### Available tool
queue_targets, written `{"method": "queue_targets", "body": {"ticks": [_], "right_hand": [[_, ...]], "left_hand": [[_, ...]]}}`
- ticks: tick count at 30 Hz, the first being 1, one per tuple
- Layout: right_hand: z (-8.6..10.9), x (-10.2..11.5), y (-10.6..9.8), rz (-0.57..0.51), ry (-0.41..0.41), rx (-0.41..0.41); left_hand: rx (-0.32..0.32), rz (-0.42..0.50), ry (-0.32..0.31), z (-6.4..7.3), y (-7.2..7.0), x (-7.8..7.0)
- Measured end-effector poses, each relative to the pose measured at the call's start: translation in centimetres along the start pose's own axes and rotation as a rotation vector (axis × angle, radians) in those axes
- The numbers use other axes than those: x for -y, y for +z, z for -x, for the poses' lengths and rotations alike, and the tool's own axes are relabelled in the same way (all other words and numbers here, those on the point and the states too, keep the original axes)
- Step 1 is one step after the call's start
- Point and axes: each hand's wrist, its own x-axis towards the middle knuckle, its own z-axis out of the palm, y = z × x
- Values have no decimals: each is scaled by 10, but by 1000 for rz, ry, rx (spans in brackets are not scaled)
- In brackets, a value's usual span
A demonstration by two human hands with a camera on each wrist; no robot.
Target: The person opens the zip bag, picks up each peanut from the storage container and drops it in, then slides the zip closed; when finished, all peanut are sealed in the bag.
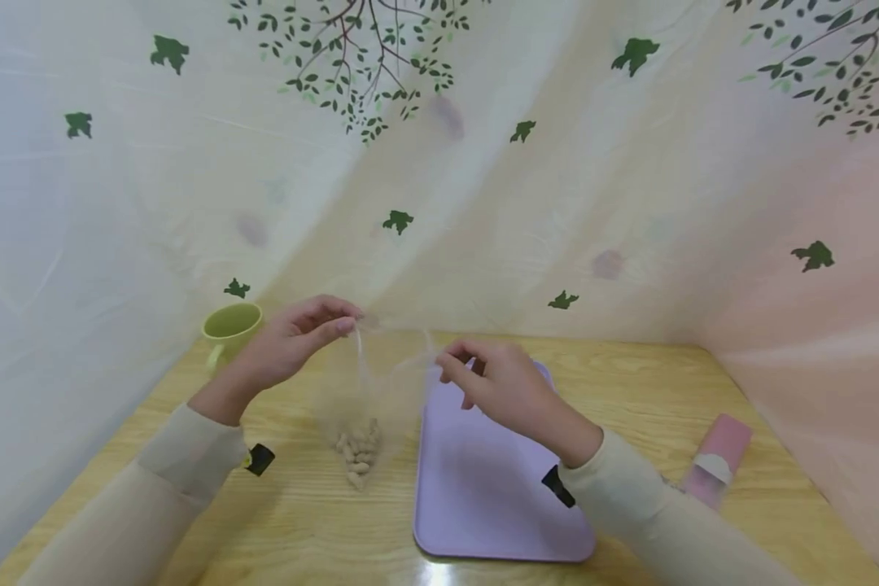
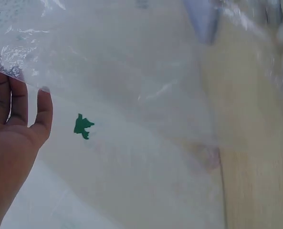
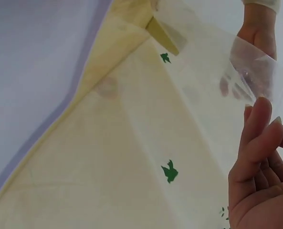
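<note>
A clear plastic bag hangs between the two hands, with several pale tan pieces like unshelled peanuts gathered at its bottom. My left hand pinches the bag's upper left corner between thumb and fingers. On the other side, the right hand pinches the bag's upper right edge at the fingertips. Seen from the right wrist, the thin film stretches from those fingertips across toward the left hand. In the left wrist view the bag spreads wide and see-through beside the fingers.
A lilac tray lies on the wooden table, partly under the right hand. Behind the left wrist stands a yellow-green mug. A pink box lies at the right. A leaf-printed curtain closes off the back and sides.
</note>
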Motion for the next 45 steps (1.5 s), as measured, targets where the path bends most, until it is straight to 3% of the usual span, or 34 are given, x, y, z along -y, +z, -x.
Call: {"method": "queue_targets", "body": {"ticks": [8, 13, 18, 23, 28, 33, 38, 41, 45], "right_hand": [[3, 2, -10, -71, -43, -121], [4, 4, -12, -131, -24, -143], [4, 4, -11, -160, -26, -155], [4, 4, -8, -166, -64, -162], [5, 1, -2, -119, -160, -188], [5, 0, 4, -136, -183, -199], [4, 3, 9, -159, -168, -176], [3, 5, 10, -156, -162, -173], [2, 7, 10, -159, -163, -161]], "left_hand": [[-216, -43, 150, 17, -6, -6], [-327, 1, 192, 22, -5, -7], [-392, 43, 201, 27, -4, -9], [-399, 65, 228, 29, -5, -7], [-398, 56, 284, 28, -6, -1], [-428, 40, 254, 29, -2, 3], [-357, 38, 224, 34, 5, 7], [-320, 44, 243, 36, 8, 8], [-318, 25, 270, 37, 11, 7]]}}
